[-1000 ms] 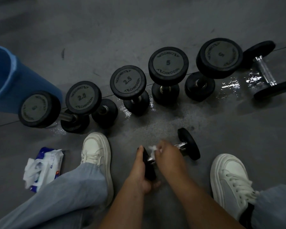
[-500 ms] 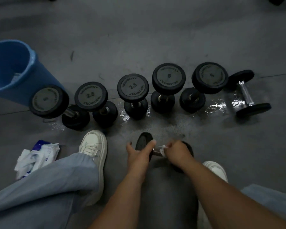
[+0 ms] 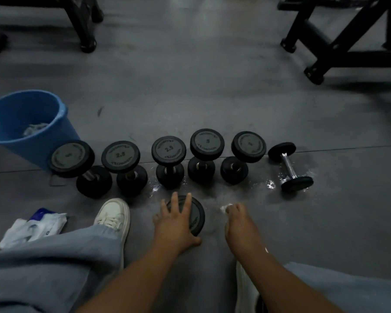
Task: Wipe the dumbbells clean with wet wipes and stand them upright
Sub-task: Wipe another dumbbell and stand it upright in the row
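Head view: I'm looking down at a dark grey gym floor (image 3: 190,86) with a seam line running across it. Wet patches (image 3: 269,184) glisten along the near side of the dumbbell row. Black equipment legs stand at the far left (image 3: 84,21) and a black frame (image 3: 339,41) at the far right. A blue bucket (image 3: 32,147) sits at the left with crumpled wipes (image 3: 35,128) inside, touching or just behind the leftmost dumbbell. Five dumbbells stand on end in a row (image 3: 168,151), two of them marked 2.5. At the right end of the row a chrome-handled dumbbell (image 3: 289,167) lies on its side. A pack of wipes (image 3: 38,227) lies at the near left beside a white shoe (image 3: 113,216) and a pale blue trouser leg (image 3: 54,267).

The left hand (image 3: 175,224) is spread over the top plate of a small dumbbell (image 3: 196,214) just in front of the row. Its fingers drape over the far rim and the thumb hooks the near edge, so I read it as clasping the plate. That plate faces up at me; its lower end is hidden. The right hand (image 3: 239,220) is just beside the small dumbbell, clear of it, fingers curled around a bunched white wet wipe (image 3: 225,207) that pokes out at the fingertips.
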Demonstrator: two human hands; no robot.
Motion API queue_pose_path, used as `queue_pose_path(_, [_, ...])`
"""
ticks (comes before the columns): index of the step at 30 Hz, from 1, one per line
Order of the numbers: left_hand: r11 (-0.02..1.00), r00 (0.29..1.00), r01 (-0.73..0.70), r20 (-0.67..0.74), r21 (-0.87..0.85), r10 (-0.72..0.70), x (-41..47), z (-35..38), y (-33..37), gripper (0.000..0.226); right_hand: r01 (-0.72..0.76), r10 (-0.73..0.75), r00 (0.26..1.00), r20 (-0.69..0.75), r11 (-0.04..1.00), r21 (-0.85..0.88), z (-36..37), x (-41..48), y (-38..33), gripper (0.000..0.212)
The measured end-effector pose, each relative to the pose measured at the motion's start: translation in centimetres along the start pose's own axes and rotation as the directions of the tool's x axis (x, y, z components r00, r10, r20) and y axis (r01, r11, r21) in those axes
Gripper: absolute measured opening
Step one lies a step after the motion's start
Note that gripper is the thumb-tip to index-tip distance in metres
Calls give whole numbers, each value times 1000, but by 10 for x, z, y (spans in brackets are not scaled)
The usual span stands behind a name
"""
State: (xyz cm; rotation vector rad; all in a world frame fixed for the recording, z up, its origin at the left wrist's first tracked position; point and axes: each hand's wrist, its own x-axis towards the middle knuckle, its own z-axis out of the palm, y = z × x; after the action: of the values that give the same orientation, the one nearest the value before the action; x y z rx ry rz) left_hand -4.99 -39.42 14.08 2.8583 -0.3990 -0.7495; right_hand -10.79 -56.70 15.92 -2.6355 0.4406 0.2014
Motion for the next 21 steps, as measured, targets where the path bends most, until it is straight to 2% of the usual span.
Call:
queue_pose_path(2, [999,1000,-15,22,33,14,7,-4,3,128,20,-16,998,57,998,-60,-1,2,1,51])
queue_pose_path(4, [999,999,-24,36,43,23,15,-10,6,126,33,-18,992,124,992,-120,-7,5,-2,66])
queue_pose_path(7, [996,998,-57,28,63,55,18,-22,24,121,139,-96,974,205,968,-210,-30,17,-2,69])
queue_pose_path(10, [992,993,-112,-20,51,113,21,-43,62,117,208,-122,953,279,929,-306,-88,51,16,68])
queue_pose_path(13, [982,981,-189,-41,21,189,28,-68,105,115,177,-76,970,231,873,-455,-163,89,42,67])
queue_pose_path(15, [967,966,-253,-48,22,254,38,-82,135,115,122,-12,977,214,854,-506,-200,107,63,73])
queue_pose_path(18, [931,933,-350,-52,101,356,58,-96,184,114,61,25,986,167,868,-493,-221,123,104,80])
queue_pose_path(21, [891,904,-412,-38,190,426,85,-101,234,112,20,19,996,89,909,-417,-213,136,146,78])
